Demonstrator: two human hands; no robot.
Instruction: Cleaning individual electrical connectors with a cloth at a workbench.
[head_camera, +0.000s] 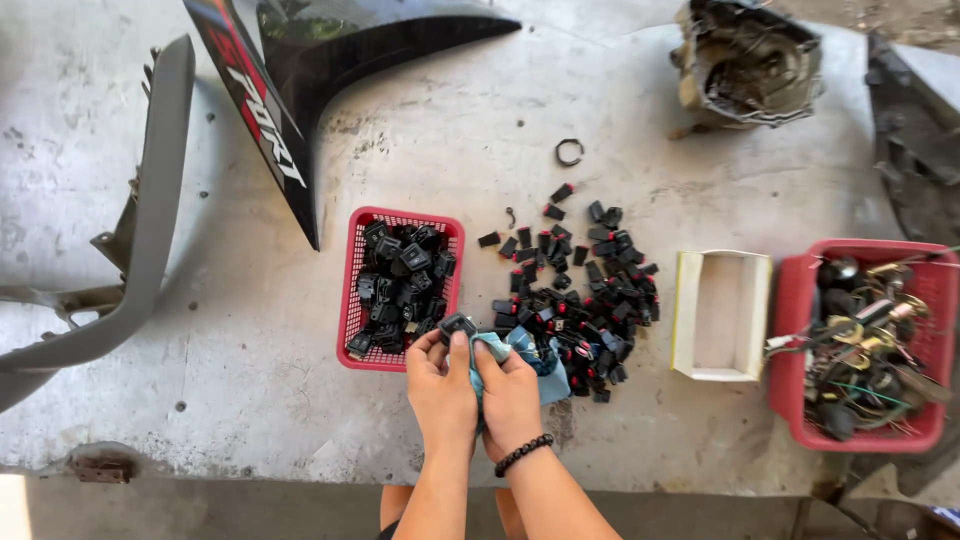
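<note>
Small black switch part (457, 324) is what I've got pinched at the tips of my left hand (440, 385), right at the near corner of the red mesh basket (352, 300) that's already loaded with the same black pieces. My right hand (510, 395) is pressed up against the left one, fingers curled and closed on a light blue cloth (530, 355), which bunches up against the part, with a black bead bracelet (523, 454) on that wrist. Only the head view here, looking straight down at a scuffed grey table (250, 380). Just right of my hands sits a loose pile of black and red switch parts (580, 290), then an open white cardboard box (722, 315), then a second red basket (930, 285) full of wires and connectors. Further back there's a black fairing panel (300, 60), a grey plastic trim piece (150, 200) off to the left, and a small black ring clip (569, 152).
</note>
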